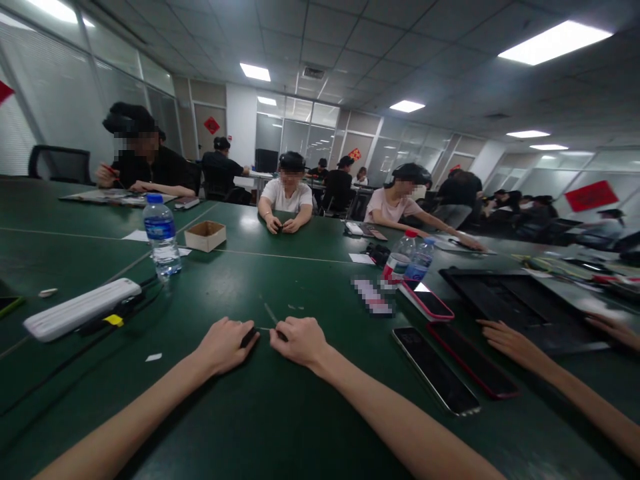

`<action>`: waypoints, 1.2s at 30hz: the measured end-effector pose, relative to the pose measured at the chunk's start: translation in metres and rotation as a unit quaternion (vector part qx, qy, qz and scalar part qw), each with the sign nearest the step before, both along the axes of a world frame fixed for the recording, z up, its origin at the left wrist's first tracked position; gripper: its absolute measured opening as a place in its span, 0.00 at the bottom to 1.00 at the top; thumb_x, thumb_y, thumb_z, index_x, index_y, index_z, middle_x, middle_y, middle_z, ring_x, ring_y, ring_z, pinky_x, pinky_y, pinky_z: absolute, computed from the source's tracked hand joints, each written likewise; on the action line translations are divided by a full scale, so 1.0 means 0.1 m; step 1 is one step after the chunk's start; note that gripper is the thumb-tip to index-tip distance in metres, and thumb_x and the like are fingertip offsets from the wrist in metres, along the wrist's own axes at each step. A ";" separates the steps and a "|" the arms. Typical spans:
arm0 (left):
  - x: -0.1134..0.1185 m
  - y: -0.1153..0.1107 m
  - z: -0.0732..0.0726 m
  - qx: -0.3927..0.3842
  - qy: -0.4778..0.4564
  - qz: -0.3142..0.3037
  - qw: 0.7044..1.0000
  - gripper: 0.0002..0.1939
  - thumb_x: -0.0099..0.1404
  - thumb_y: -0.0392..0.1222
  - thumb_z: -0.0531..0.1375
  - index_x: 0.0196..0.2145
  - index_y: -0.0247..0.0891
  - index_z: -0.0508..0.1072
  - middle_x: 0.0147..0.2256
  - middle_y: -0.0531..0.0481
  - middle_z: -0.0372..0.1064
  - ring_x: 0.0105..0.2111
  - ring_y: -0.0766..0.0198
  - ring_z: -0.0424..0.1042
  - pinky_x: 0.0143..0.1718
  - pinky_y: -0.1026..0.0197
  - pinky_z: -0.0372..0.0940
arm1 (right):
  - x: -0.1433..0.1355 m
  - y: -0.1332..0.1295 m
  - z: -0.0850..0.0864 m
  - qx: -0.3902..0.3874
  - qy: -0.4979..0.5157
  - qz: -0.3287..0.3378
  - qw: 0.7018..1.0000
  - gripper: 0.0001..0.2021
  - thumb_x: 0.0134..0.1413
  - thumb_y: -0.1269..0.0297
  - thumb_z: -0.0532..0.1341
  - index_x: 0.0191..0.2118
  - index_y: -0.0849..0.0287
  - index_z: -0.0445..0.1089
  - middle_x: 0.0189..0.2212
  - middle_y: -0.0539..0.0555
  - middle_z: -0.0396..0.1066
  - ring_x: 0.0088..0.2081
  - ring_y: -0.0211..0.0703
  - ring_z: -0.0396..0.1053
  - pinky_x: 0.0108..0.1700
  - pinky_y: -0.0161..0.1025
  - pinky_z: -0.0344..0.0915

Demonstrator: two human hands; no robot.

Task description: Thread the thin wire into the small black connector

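My left hand (227,347) is closed round a small black object (249,337) whose kind I cannot make out. Just to its right, my right hand (303,341) is closed in a pinch, its fingers bent toward the left hand. A thin, pale, see-through strip (271,311) sticks up and away from its fingertips. Between the two hands runs another thin, pale line, too small to name. Both hands are low over the dark green table (240,420), a small gap apart. Faint slivers (296,307) lie on the table beyond them.
At left are a white power strip (85,308) with black cables, a water bottle (163,240) and an open cardboard box (205,237). Several phones (435,371) lie right. Another person's hand (515,343) is near a black tray-like panel (520,307). People sit opposite.
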State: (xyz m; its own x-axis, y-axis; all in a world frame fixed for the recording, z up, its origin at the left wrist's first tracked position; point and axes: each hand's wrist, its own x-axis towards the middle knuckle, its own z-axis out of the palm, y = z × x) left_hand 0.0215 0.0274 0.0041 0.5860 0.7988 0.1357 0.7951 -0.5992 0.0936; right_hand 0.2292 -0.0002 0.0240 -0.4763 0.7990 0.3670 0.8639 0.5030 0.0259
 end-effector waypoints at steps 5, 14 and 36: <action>0.00 -0.01 0.03 0.005 -0.001 -0.001 1.000 0.18 0.69 0.50 0.45 0.33 0.40 0.69 0.31 0.44 0.74 0.32 0.54 0.73 0.36 0.55 0.60 | -0.01 -0.01 -0.01 -0.014 -0.015 0.024 1.000 0.19 0.61 0.56 0.51 0.31 0.60 0.74 0.25 0.51 0.70 0.21 0.31 0.62 0.24 0.28 0.51; -0.01 0.01 0.00 -0.004 -0.002 -0.008 1.000 0.21 0.69 0.51 0.44 0.30 0.39 0.70 0.29 0.45 0.74 0.30 0.55 0.73 0.36 0.55 0.61 | 0.00 -0.01 -0.01 -0.004 -0.016 0.021 1.000 0.19 0.61 0.56 0.51 0.31 0.59 0.74 0.25 0.51 0.71 0.22 0.32 0.63 0.24 0.29 0.52; -0.01 0.03 0.02 0.026 0.003 -0.008 1.000 0.19 0.71 0.50 0.44 0.33 0.38 0.68 0.32 0.44 0.74 0.33 0.54 0.73 0.39 0.54 0.60 | 0.00 0.02 0.02 -0.038 -0.007 0.033 0.999 0.19 0.63 0.58 0.49 0.32 0.60 0.73 0.26 0.52 0.70 0.23 0.31 0.62 0.26 0.29 0.53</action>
State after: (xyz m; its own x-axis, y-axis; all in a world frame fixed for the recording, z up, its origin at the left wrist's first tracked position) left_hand 0.0209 0.0308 0.0060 0.5992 0.7818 0.1725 0.7863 -0.6153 0.0572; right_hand 0.2291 0.0022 0.0259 -0.5345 0.7908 0.2984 0.8281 0.5606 -0.0024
